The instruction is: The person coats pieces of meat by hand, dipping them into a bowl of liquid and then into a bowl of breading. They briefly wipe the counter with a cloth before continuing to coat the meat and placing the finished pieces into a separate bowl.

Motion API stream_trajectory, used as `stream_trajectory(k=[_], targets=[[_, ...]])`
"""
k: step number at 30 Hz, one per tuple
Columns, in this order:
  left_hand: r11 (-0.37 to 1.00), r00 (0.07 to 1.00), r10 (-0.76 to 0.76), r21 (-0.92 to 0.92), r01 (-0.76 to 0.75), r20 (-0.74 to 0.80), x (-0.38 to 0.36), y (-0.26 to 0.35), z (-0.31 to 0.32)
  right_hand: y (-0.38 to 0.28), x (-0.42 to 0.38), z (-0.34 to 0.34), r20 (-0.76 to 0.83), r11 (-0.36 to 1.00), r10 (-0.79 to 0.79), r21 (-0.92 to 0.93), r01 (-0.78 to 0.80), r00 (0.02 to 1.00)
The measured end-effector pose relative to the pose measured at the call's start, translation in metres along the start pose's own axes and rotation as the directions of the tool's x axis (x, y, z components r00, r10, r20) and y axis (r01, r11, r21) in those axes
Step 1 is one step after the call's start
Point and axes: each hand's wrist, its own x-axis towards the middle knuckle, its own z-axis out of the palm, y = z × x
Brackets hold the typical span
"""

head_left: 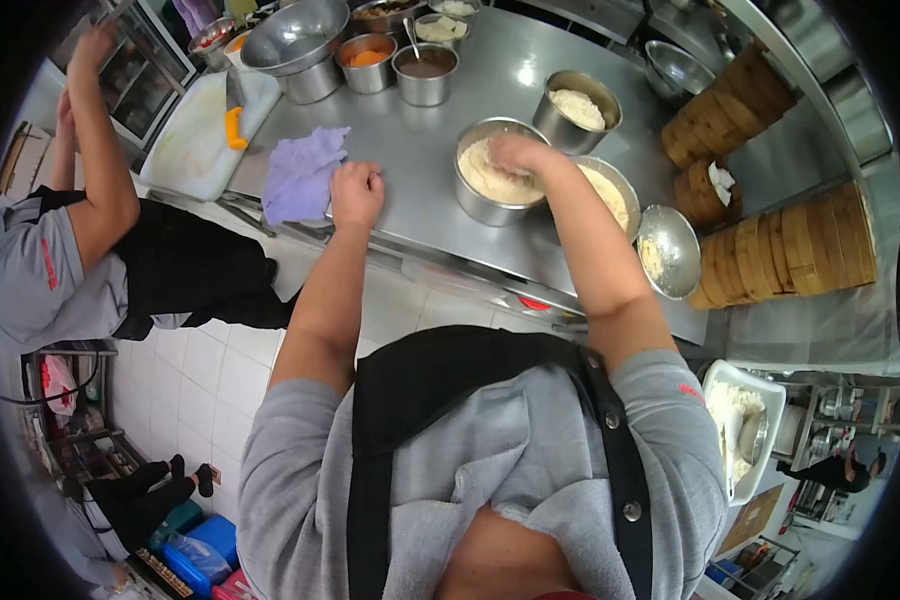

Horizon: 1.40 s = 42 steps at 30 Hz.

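Observation:
My right hand [515,155] reaches into a round metal pot [487,212] of pale yellow, crumbly or powdery food [488,180]. Its fingers are blurred, so their grip does not show. Beside the pot stand a second metal pot [610,112] with whitish contents and a metal bowl [625,185] of pale yellow food, partly behind my right forearm. My left hand [358,195] is curled into a fist at the front edge of the steel table [420,160], with nothing visible in it. Just left of it lies a crumpled purple cloth [305,175].
A cutting board [195,140] with an orange-handled knife [235,130] lies at left, near a co-worker [100,230]. Metal containers, one with a spoon [411,38], line the back. Bamboo steamers [785,250] and a tilted metal bowl [672,255] stand right. Below sits a white tub [740,425].

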Motion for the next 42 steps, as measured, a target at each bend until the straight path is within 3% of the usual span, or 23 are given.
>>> stream_trajectory(k=[1, 4, 7, 10, 13, 16, 23, 26, 29, 34, 38, 42], targets=[[1.0, 1.0, 0.002, 0.013, -0.002, -0.002, 0.004, 0.0, -0.001, -0.003, -0.003, -0.004, 0.009, 0.99, 0.092, 0.11, -0.093, 0.996], [0.999, 0.999, 0.023, -0.029, -0.024, -0.045, 0.003, -0.001, 0.001, -0.008, -0.017, -0.008, -0.335, 1.0, -0.012, 0.001, 0.013, 0.942], [1.0, 0.999, 0.014, -0.024, -0.015, -0.041, 0.003, 0.001, -0.001, -0.011, -0.02, 0.002, -0.304, 0.966, 0.126, -0.181, -0.187, 0.944], [1.0, 1.0, 0.008, -0.015, -0.009, -0.03, 0.003, 0.004, -0.004, -0.015, -0.02, 0.013, -0.312, 0.941, 0.175, -0.228, -0.252, 0.934], [0.999, 0.999, 0.029, -0.022, -0.03, -0.034, 0.003, 0.001, -0.001, -0.016, -0.018, 0.008, -0.208, 0.92, 0.238, -0.265, -0.289, 0.949], [0.999, 0.999, 0.034, -0.035, -0.035, -0.041, 0.003, -0.001, 0.001, -0.02, -0.018, 0.004, -0.165, 0.912, 0.165, -0.349, -0.214, 0.972], [0.998, 0.997, 0.059, -0.03, -0.06, -0.046, 0.002, 0.001, 0.0, -0.04, -0.04, 0.001, -0.132, 0.929, 0.318, -0.157, -0.336, 0.939], [0.996, 0.995, 0.084, -0.017, -0.085, -0.054, 0.004, 0.003, -0.003, -0.019, -0.016, 0.009, -0.072, 0.935, 0.264, -0.225, -0.273, 0.962], [0.991, 0.985, 0.135, -0.012, -0.137, -0.112, 0.004, 0.001, -0.003, -0.017, -0.017, 0.013, -0.134, 0.952, 0.176, -0.229, -0.203, 0.975], [0.991, 0.983, 0.132, -0.007, -0.134, -0.129, 0.004, -0.002, 0.001, -0.021, -0.035, 0.015, -0.18, 0.99, 0.133, -0.013, -0.138, 0.975], [0.999, 0.999, 0.033, -0.006, -0.033, -0.039, 0.004, 0.0, 0.0, -0.013, -0.037, 0.013, -0.156, 0.988, 0.133, 0.096, -0.118, 0.979], [0.998, 0.995, 0.06, -0.017, -0.062, -0.076, 0.004, 0.002, -0.001, 0.012, -0.023, 0.01, -0.147, 0.99, 0.0, 0.143, 0.021, 0.989]])
